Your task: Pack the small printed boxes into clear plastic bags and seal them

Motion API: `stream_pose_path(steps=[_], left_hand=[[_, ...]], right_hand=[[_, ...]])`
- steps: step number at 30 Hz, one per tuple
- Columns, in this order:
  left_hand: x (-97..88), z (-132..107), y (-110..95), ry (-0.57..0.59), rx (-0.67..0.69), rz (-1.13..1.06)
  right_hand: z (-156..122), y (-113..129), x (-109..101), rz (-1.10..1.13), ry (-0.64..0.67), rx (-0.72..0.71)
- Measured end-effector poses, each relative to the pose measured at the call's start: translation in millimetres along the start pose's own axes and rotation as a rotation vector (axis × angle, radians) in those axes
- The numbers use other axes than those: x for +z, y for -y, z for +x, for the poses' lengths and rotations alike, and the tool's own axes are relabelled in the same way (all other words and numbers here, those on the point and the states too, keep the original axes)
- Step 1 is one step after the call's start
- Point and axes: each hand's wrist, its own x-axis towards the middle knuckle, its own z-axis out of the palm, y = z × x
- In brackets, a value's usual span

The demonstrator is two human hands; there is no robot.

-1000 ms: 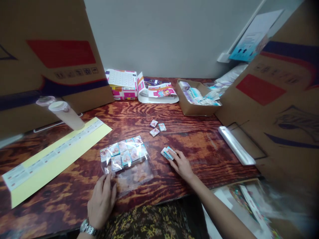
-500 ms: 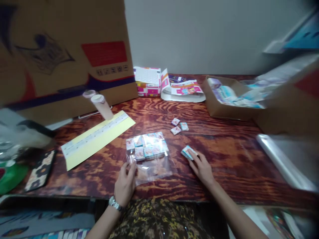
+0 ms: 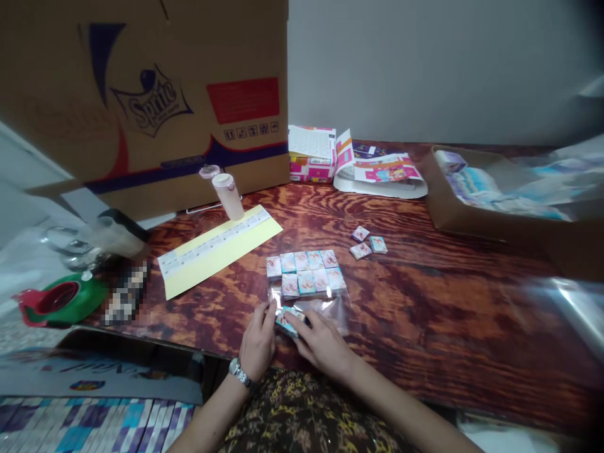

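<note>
left hand (image 3: pixel 257 343) pinching clear plastic bag (image 3: pixel 336 313) | right hand (image 3: pixel 323 345) gripping card box (image 3: pixel 289 321) (glossy)

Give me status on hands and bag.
Left hand at edge of clear plastic bag, two rows of boxes inside. Right hand on small boxes at same edge. Three loose boxes farther off, not in the way.

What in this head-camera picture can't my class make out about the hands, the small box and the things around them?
Head view only:
The small box: partly covered by the left hand and right hand; its print is too small to read.
The dark item: pixelated, so its kind cannot be told.
The cardboard tray: its right end is blurred and runs off the edge, and its packets are blurred.
</note>
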Motion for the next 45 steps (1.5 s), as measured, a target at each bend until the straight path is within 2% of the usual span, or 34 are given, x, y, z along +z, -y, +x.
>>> stream_pose_path(steps=[3,10,19,30,37,45], left_hand=[[1.5,-1.0,1.4,-0.022,0.021,-0.026],[-1.8,-1.3,2.6,0.011,-0.010,-0.084],[-0.6,-4.8,-1.9,-0.005,0.021,-0.086],[4.2,-8.4,-2.7,-0.006,-0.034,-0.111],[-4.5,-1.9,-7.2,-0.064,-0.093,-0.185],[-4.6,-3.3,-6.6,-0.113,-0.101,-0.175]], right_hand=[[14.0,5.3,3.5,-0.013,0.037,0.031],[29.0,11.5,3.8,-0.072,0.084,0.073],[19.6,12.3,12.0,-0.199,-0.021,0.177],[15.8,11.0,25.4,-0.012,-0.130,0.167],[15.0,11.1,28.8,-0.075,-0.129,0.088],[25.3,12.3,28.1,-0.143,-0.146,0.101]])
